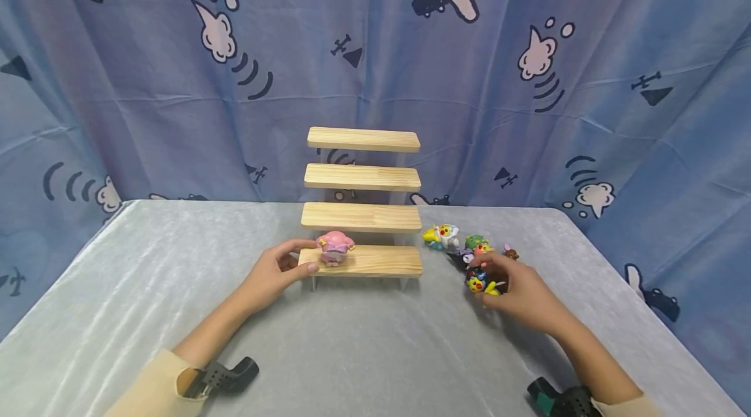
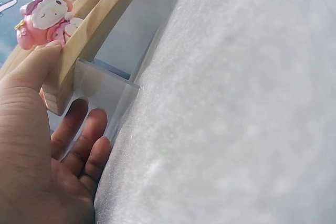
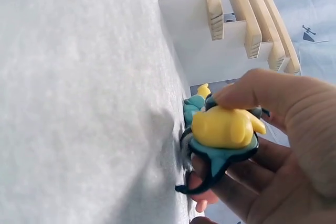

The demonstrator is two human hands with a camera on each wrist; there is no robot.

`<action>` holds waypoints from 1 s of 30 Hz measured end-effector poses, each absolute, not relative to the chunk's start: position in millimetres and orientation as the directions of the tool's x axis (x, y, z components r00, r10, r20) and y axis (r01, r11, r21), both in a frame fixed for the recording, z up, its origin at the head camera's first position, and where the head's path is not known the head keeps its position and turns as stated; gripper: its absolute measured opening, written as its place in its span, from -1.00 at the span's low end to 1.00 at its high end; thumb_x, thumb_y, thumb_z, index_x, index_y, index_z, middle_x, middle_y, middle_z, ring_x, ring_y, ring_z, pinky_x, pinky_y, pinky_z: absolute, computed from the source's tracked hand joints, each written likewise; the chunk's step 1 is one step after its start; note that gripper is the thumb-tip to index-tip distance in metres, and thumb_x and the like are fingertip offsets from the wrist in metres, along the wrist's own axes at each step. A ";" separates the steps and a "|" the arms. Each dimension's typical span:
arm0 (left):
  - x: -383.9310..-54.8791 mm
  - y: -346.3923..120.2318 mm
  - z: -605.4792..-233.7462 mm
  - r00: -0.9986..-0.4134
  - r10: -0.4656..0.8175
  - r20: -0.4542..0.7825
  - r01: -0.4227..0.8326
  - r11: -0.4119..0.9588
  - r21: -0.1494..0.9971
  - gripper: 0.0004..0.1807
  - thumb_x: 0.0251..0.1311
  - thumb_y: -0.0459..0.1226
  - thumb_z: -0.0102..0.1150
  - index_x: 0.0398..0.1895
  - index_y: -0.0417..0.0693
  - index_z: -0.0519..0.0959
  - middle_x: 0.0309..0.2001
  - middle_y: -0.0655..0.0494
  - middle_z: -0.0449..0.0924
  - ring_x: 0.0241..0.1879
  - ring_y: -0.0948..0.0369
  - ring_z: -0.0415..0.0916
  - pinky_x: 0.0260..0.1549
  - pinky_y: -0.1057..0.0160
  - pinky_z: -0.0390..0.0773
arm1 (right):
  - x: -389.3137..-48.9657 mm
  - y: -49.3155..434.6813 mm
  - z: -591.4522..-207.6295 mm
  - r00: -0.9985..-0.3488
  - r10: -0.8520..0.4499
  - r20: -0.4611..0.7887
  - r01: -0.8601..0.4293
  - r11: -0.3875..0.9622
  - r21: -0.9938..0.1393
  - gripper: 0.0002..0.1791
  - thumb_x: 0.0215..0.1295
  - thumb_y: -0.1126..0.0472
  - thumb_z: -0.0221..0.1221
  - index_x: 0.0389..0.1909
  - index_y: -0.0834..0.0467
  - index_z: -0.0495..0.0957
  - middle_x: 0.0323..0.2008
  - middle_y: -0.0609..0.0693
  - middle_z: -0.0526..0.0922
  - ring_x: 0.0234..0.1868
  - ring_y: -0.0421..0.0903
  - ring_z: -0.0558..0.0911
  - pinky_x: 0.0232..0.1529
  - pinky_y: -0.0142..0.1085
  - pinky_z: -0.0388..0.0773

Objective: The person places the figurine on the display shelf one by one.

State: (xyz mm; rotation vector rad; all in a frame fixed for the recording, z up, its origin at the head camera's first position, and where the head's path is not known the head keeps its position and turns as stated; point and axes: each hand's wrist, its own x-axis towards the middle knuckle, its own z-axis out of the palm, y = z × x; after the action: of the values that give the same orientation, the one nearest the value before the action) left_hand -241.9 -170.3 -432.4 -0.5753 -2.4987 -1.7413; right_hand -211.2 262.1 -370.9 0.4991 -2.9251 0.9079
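Observation:
A tiered display stand (image 1: 360, 216) of pale wooden boards on clear supports stands mid-table. A pink figurine (image 1: 334, 248) with a white face (image 2: 51, 13) sits near the left end of its lowest board. My left hand (image 1: 277, 273) grips that end of the board, thumb beside the figurine; in the left wrist view the lower fingers curl below the board. To the right of the stand, my right hand (image 1: 522, 293) pinches a small yellow figurine (image 3: 223, 127) with blue and black parts, between thumb and fingers. The hand partly hides it in the head view.
Several small figurines lie in a cluster right of the stand, among them a yellow-and-white one (image 1: 446, 234), a green-topped one (image 1: 474, 242) and a brown-and-pink one (image 1: 510, 252). A grey cloth covers the table (image 1: 375, 352). A blue patterned curtain (image 1: 375, 65) hangs behind.

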 end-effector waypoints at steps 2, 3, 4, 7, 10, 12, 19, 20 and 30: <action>-241.6 -170.3 -432.0 -0.931 0.274 0.241 0.322 0.302 0.897 -0.57 0.29 -0.22 0.32 0.21 -0.08 0.57 0.00 -0.16 0.61 -0.42 0.32 0.48 -0.41 0.36 0.46 | -210.7 261.4 -369.7 -0.948 -0.292 0.124 -0.310 0.765 -0.565 -0.43 0.00 0.32 0.46 0.10 0.13 0.55 -0.03 0.08 0.71 -0.02 -0.01 0.69 -0.07 -0.32 0.64; -241.6 -170.3 -432.0 -0.931 0.274 0.241 0.322 0.303 0.897 -0.57 0.29 -0.22 0.32 0.21 -0.08 0.57 0.00 -0.16 0.61 -0.42 0.32 0.48 -0.42 0.36 0.46 | -210.5 261.1 -369.2 -0.948 -0.295 0.120 -0.309 0.762 -0.569 -0.41 0.00 0.31 0.47 0.12 0.14 0.54 -0.01 0.10 0.70 -0.01 0.00 0.69 -0.07 -0.33 0.63; -241.5 -170.5 -431.9 -0.931 0.274 0.241 0.322 0.304 0.897 -0.57 0.29 -0.22 0.32 0.21 -0.08 0.57 -0.01 -0.16 0.61 -0.42 0.32 0.47 -0.41 0.37 0.46 | -210.3 260.8 -369.0 -0.947 -0.298 0.121 -0.311 0.755 -0.577 -0.39 0.00 0.31 0.48 0.14 0.15 0.54 0.01 0.12 0.69 -0.01 0.00 0.68 -0.07 -0.33 0.63; -241.5 -170.7 -432.1 -0.931 0.275 0.242 0.323 0.305 0.896 -0.57 0.29 -0.22 0.32 0.20 -0.08 0.57 0.01 -0.15 0.62 -0.42 0.32 0.47 -0.41 0.37 0.46 | -209.8 260.4 -367.9 -0.945 -0.306 0.118 -0.314 0.740 -0.595 -0.34 0.02 0.29 0.48 0.21 0.15 0.53 0.06 0.15 0.66 -0.04 -0.07 0.65 -0.11 -0.36 0.61; -242.0 -170.5 -432.7 -0.930 0.276 0.243 0.324 0.303 0.896 -0.58 0.29 -0.22 0.32 0.20 -0.08 0.58 0.03 -0.16 0.62 -0.41 0.32 0.48 -0.41 0.37 0.46 | -210.2 261.6 -367.8 -0.941 -0.316 0.121 -0.319 0.708 -0.630 -0.36 0.06 0.31 0.45 0.24 0.15 0.54 0.13 0.20 0.63 -0.08 -0.25 0.62 -0.12 -0.41 0.60; -242.2 -170.2 -432.9 -0.932 0.273 0.240 0.320 0.305 0.897 -0.57 0.28 -0.21 0.33 0.20 -0.07 0.58 0.04 -0.15 0.62 -0.41 0.32 0.50 -0.41 0.37 0.46 | -210.6 261.8 -367.9 -0.939 -0.322 0.121 -0.317 0.673 -0.668 -0.40 0.10 0.33 0.42 0.23 0.18 0.55 0.17 0.24 0.60 -0.10 -0.33 0.62 -0.12 -0.43 0.60; -243.0 -169.9 -433.6 -0.931 0.270 0.245 0.324 0.309 0.894 -0.57 0.28 -0.20 0.33 0.20 -0.05 0.58 0.05 -0.11 0.61 -0.40 0.32 0.51 -0.41 0.36 0.48 | -210.4 259.2 -369.5 -0.935 -0.326 0.135 -0.301 0.534 -0.790 -0.48 0.14 0.41 0.37 0.17 0.35 0.55 0.19 0.39 0.54 -0.14 -0.33 0.68 -0.18 -0.41 0.66; -243.0 -170.1 -433.8 -0.932 0.268 0.246 0.325 0.310 0.894 -0.57 0.28 -0.20 0.33 0.20 -0.05 0.58 0.05 -0.10 0.61 -0.41 0.33 0.50 -0.42 0.36 0.47 | -210.5 258.7 -369.7 -0.937 -0.323 0.131 -0.293 0.528 -0.797 -0.48 0.14 0.42 0.37 0.17 0.36 0.54 0.19 0.39 0.53 -0.14 -0.33 0.68 -0.18 -0.40 0.66; -243.7 -170.1 -434.2 -0.931 0.269 0.247 0.327 0.314 0.891 -0.57 0.28 -0.20 0.33 0.21 -0.03 0.58 0.02 -0.10 0.61 -0.41 0.31 0.51 -0.40 0.36 0.48 | -209.9 251.3 -372.1 -0.931 -0.348 0.108 -0.277 0.483 -0.831 -0.47 0.15 0.37 0.40 0.16 0.35 0.55 0.18 0.36 0.54 -0.12 -0.26 0.71 -0.15 -0.37 0.68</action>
State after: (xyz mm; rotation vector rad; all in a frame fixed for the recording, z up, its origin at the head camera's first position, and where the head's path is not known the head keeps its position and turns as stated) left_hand -243.7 -170.1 -434.2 -0.5687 -2.5038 -1.7179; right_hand -209.9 251.3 -372.1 0.5845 -2.7697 1.5285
